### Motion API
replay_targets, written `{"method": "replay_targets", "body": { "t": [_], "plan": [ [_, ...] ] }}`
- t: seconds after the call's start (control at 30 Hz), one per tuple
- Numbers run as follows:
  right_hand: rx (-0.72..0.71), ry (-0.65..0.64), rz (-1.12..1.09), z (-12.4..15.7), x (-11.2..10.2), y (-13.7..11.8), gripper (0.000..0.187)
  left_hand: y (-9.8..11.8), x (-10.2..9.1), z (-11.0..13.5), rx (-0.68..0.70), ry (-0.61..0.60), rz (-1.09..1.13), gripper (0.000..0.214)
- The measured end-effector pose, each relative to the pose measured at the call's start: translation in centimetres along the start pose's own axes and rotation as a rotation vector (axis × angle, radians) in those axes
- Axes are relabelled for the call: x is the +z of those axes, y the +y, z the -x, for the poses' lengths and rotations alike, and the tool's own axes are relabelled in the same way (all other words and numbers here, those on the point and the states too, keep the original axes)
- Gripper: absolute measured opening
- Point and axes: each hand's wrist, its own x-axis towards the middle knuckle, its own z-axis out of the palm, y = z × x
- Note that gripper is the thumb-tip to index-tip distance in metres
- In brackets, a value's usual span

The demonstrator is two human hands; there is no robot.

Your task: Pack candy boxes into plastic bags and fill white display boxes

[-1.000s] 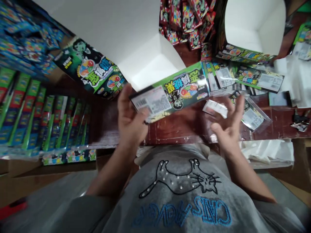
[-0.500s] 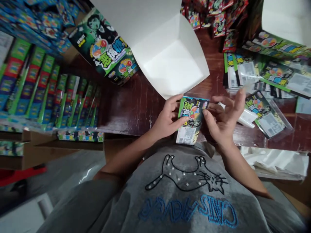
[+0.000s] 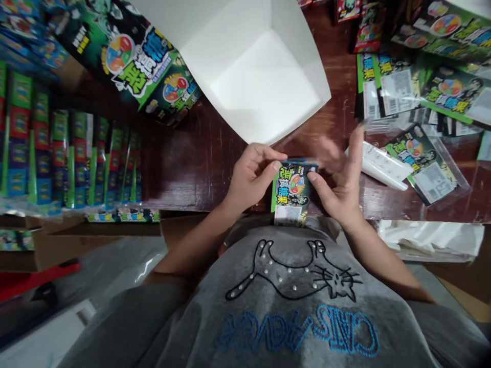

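Observation:
A small printed candy packet (image 3: pixel 293 189), black and green with a colour wheel and a pale label at its lower end, is held in front of my body at the table edge. My left hand (image 3: pixel 253 176) pinches its upper left corner between thumb and forefinger. On the other side my right hand (image 3: pixel 339 181) has its thumb on the packet's upper right; its raised fingers are partly blurred. A strip of blue shows along the packet's top edge. Behind it stands an open white carton (image 3: pixel 268 87), with nothing visible on its floor.
Flat printed packets (image 3: pixel 425 163) and a white roll of stickers (image 3: pixel 383 166) lie to the right. A printed box panel (image 3: pixel 134 66) leans at the left, beyond rows of striped display boxes (image 3: pixel 76 158). Red sachets (image 3: pixel 370 25) lie at the back on the dark table (image 3: pixel 184 174).
My left thumb has moved from the packet's face up to its top corner. The right fingers have lifted and blurred. The view has shifted, so nearby things appear displaced.

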Motion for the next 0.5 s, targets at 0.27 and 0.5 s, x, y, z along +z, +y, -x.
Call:
{"method": "replay_targets", "body": {
  "t": [0.27,0.5],
  "plan": [
    [0.084,-0.022,-0.126,-0.8,-1.0,-2.1,0.083,2.4,-0.4,-0.4,-0.026,-0.128,-0.096,0.011],
    [0.293,0.007,-0.288,-2.4,-1.7,-2.9,0.106,4.4,-0.2,-1.7,-0.129,-0.14,-0.143,0.009]
  ]
}}
